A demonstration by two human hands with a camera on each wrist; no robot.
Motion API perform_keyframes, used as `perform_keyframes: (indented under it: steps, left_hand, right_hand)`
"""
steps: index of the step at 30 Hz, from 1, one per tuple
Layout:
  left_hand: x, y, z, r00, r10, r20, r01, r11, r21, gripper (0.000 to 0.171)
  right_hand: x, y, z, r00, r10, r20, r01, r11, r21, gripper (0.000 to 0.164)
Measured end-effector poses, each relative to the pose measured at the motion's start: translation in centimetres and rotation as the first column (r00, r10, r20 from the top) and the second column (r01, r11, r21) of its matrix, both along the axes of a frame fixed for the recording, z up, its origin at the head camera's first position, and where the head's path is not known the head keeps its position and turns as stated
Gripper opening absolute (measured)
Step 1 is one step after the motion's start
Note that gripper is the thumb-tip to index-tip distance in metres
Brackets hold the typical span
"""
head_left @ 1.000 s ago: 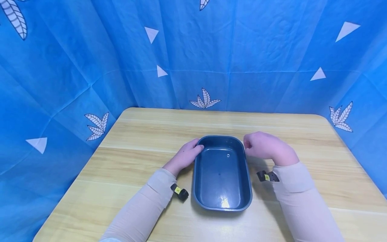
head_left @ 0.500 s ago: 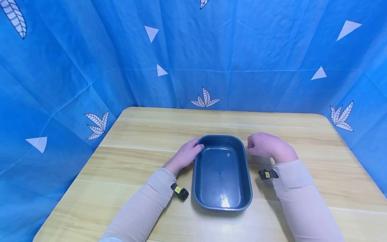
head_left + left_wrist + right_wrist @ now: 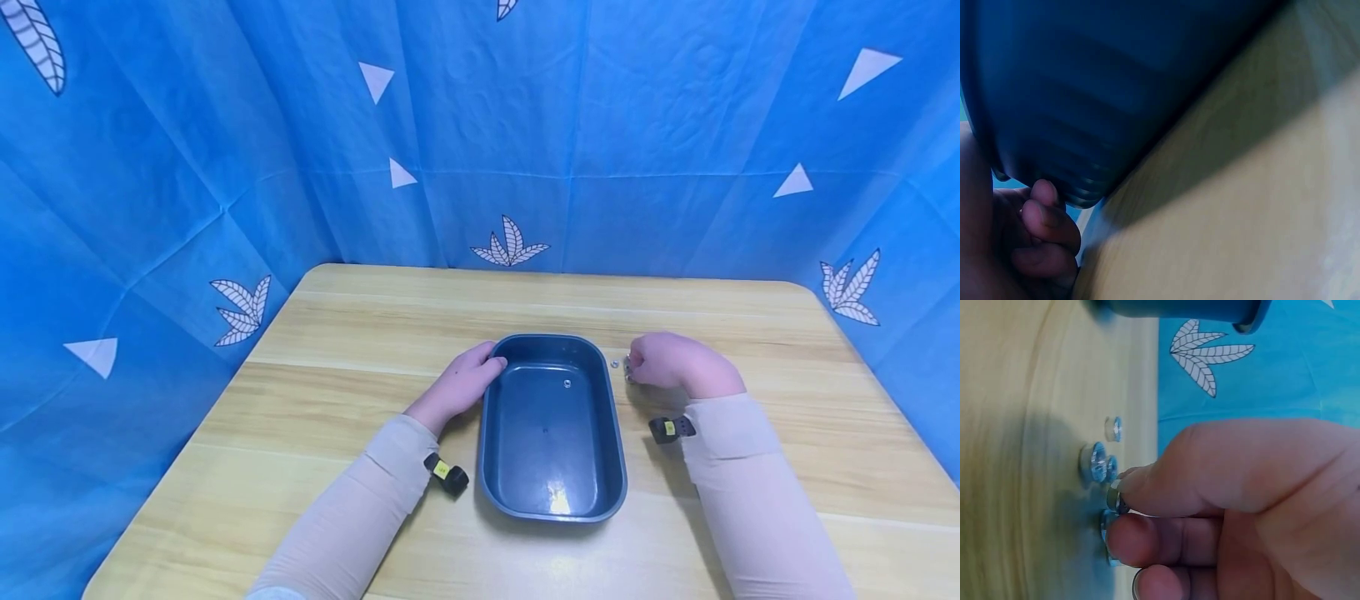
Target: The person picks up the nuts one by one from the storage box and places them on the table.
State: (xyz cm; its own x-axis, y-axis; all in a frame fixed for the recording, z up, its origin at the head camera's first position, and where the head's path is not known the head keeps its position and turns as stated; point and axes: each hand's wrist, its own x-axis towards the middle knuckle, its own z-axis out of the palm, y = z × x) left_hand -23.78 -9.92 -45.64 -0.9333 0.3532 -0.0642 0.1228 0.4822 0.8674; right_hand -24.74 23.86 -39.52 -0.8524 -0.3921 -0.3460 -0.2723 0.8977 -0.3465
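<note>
My left hand grips the far left corner of a dark blue plastic tray, its thumb over the rim. In the left wrist view the other fingers curl up against the tray's outer wall. Inside the tray lies one small ring-shaped metal nut. Beyond the tray's right side my right hand is low over the table with fingers bent. In the right wrist view a shiny nut sits at the thumb tip, pinched against the fingers. Several more nuts lie close around the fingertips, some partly hidden.
A single nut lies on the wooden table between the tray and the right hand. Blue curtains with leaf and triangle prints stand around the table's back and sides. Each wrist bears a black strap-on camera.
My right hand has moved a little to the right, away from the tray's rim, uncovering a nut on the table. The left hand and the tray have stayed in place.
</note>
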Motion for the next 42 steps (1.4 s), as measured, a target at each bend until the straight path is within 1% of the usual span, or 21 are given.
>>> perform_keyframes:
  steps: [4, 9, 17, 23, 32, 39, 42]
  left_hand:
    - [0.0, 0.0, -0.1, 1.0, 0.003, -0.004, -0.003, 1.0, -0.006, 0.032]
    - [-0.1, 0.1, -0.1, 1.0, 0.006, -0.008, -0.006, 1.0, -0.008, 0.032]
    - [-0.1, 0.1, -0.1, 1.0, 0.002, -0.011, -0.002, 1.0, -0.009, 0.031]
    - [0.1, 0.1, 0.0, 1.0, 0.006, -0.003, -0.006, 1.0, -0.006, 0.031]
    - [0.0, 0.1, -0.1, 1.0, 0.007, 0.002, -0.007, 1.0, -0.001, 0.031]
    - [0.1, 0.1, 0.0, 1.0, 0.006, 0.004, -0.006, 1.0, 0.003, 0.032]
    - [0.1, 0.1, 0.0, 1.0, 0.002, 0.009, -0.002, 1.0, 0.003, 0.033]
  right_hand:
    - [-0.1, 0.1, -0.2, 1.0, 0.014, 0.002, -0.014, 1.0, 0.006, 0.022]
    - [-0.1, 0.1, -0.3, 1.0, 0.003, 0.001, -0.003, 1.0, 0.008, 0.02]
    - [0.0, 0.1, 0.0, 1.0, -0.019, 0.006, 0.019, 1.0, 0.006, 0.013]
    - [0.2, 0.1, 0.4, 1.0, -0.026, -0.003, 0.026, 1.0, -0.001, 0.014]
    - [1.1, -0.9, 2.0, 0.999, -0.026, -0.043, 0.025, 0.999, -0.028, 0.016]
    - [2.0, -1.7, 3.2, 0.998, -0.042, -0.036, 0.04, 0.998, -0.044, 0.014]
    - [2.3, -2.0, 3.7, 0.998, -0.037, -0.047, 0.035, 0.998, -0.043, 0.014]
